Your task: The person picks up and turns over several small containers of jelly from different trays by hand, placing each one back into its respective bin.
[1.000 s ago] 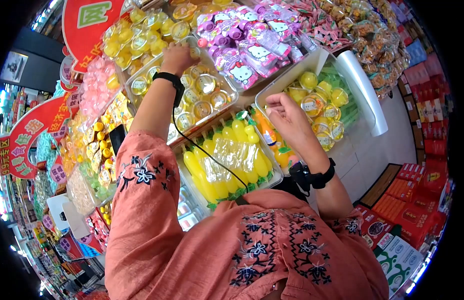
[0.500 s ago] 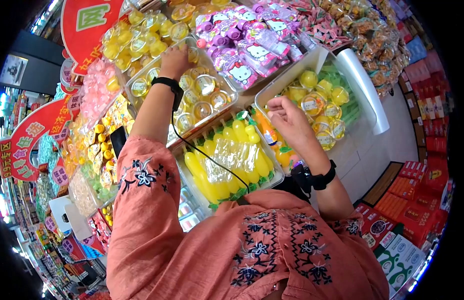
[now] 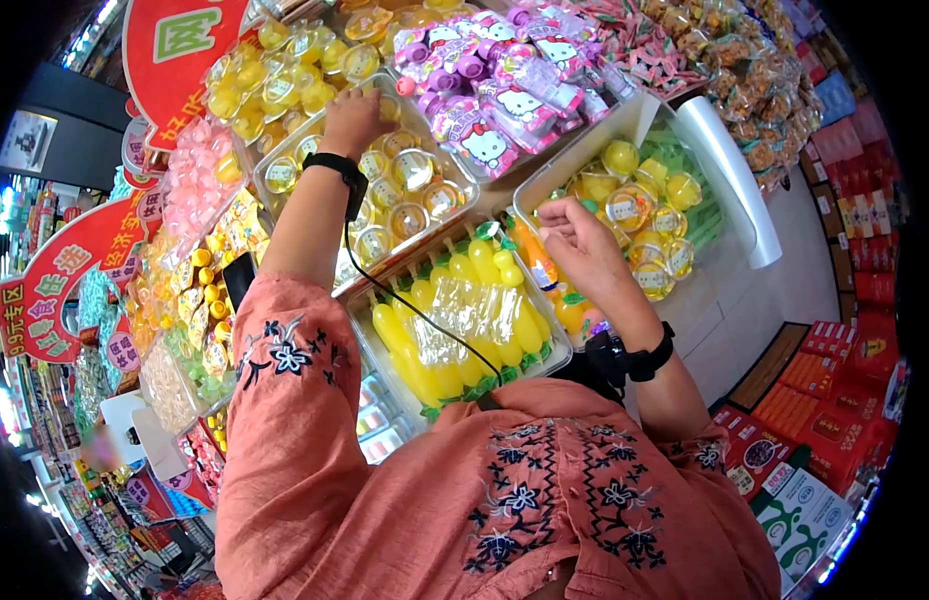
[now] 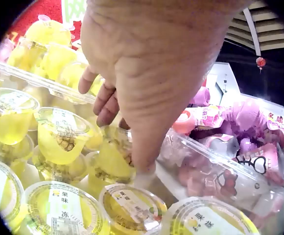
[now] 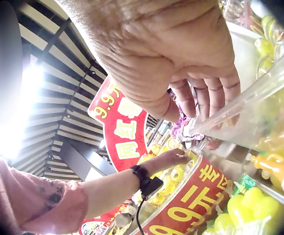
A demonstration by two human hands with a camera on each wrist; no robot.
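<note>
My left hand (image 3: pixel 354 122) reaches palm down into the far end of a clear bin (image 3: pixel 459 208) of yellow jelly cups (image 3: pixel 414 168). In the left wrist view its fingers (image 4: pixel 104 100) bend down among the cups and its thumb (image 4: pixel 144 147) points down beside a cup (image 4: pixel 113 161). I cannot tell whether it holds one. My right hand (image 3: pixel 584 245), fingers loosely bent and nothing seen in them, is at the near left corner of another clear bin (image 3: pixel 529 190) with round yellow jellies (image 3: pixel 629 208). Its fingertips overlap that bin's wall in the right wrist view.
Yellow fruit-shaped packs (image 3: pixel 454 320) fill a tray close to my body. Purple-and-pink cartoon pouches (image 3: pixel 504 90) lie beyond the bins. A cable (image 3: pixel 414 310) hangs from my left wrist across the tray. Red signs (image 3: pixel 179 60) stand at left; red boxes (image 3: pixel 809 385) are stacked at right.
My left hand draws back slightly and returns forward, staying at the far end of the jelly-cup bin. My right hand stays almost in place by the other bin.
</note>
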